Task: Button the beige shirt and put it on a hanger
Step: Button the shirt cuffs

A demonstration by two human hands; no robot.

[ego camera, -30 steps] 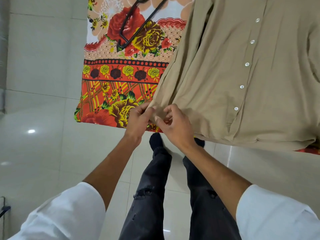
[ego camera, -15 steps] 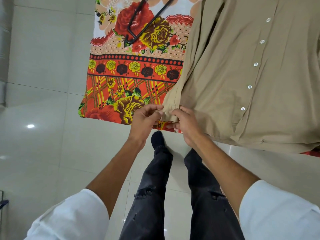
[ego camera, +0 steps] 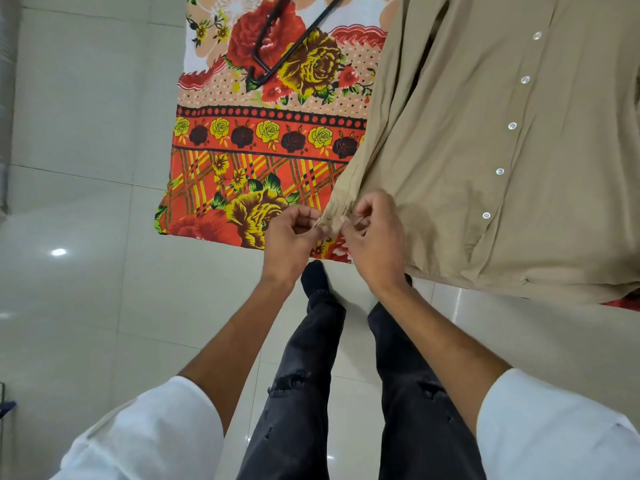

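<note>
Beige shirt (ego camera: 467, 150) lies front-up on the floral cloth (ego camera: 259, 150), placket looks buttoned; left hand (ego camera: 291, 233) and right hand (ego camera: 375, 233) both pinch the sleeve cuff (ego camera: 334, 216) with curled fingertips — I'd hold it taut, feed the button edge-first; hanger (ego camera: 298, 43) lies further back.

Shirt (ego camera: 467, 150): on the cloth (ego camera: 242, 161), right side, hem at near edge.
Hanger (ego camera: 301, 38): on the cloth, left of the shirt.

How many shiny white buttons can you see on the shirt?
5. They run in one slanted row down the front of the shirt: top button, second, middle, fourth, lowest. More may hide past the picture's top edge.
</note>
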